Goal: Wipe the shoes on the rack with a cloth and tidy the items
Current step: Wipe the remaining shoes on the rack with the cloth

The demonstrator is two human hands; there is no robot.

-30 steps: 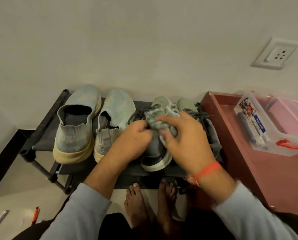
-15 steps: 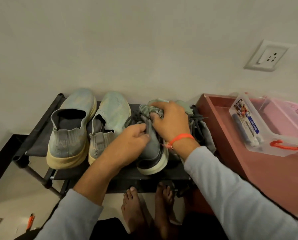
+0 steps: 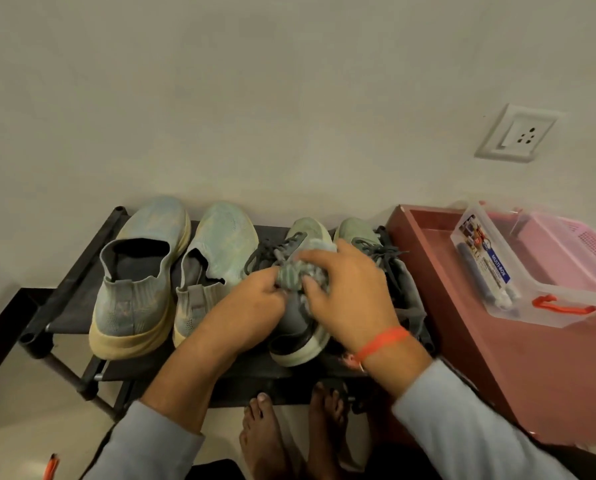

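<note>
A black shoe rack [image 3: 68, 296] stands against the wall with two pairs of shoes on top. On the left are pale blue slip-on shoes [image 3: 140, 271] with cream soles. On the right are grey-green laced sneakers [image 3: 300, 327]. My right hand [image 3: 352, 299] grips a bunched grey-green cloth [image 3: 293, 277] and presses it on the left sneaker's tongue and laces. My left hand [image 3: 255, 306] holds that sneaker by its collar. The other sneaker [image 3: 355, 230] lies partly hidden behind my right hand.
A reddish-brown cabinet [image 3: 497, 348] stands right of the rack, carrying a clear plastic box [image 3: 518, 282] with orange latch and a pink basket [image 3: 580, 247]. A wall socket [image 3: 518, 136] is above. My bare feet [image 3: 272, 434] are below the rack. An orange pen [image 3: 50, 467] lies on the floor.
My right hand with the cloth slid back from the sneaker's toe toward its tongue. My left hand stayed on the sneaker's collar.
</note>
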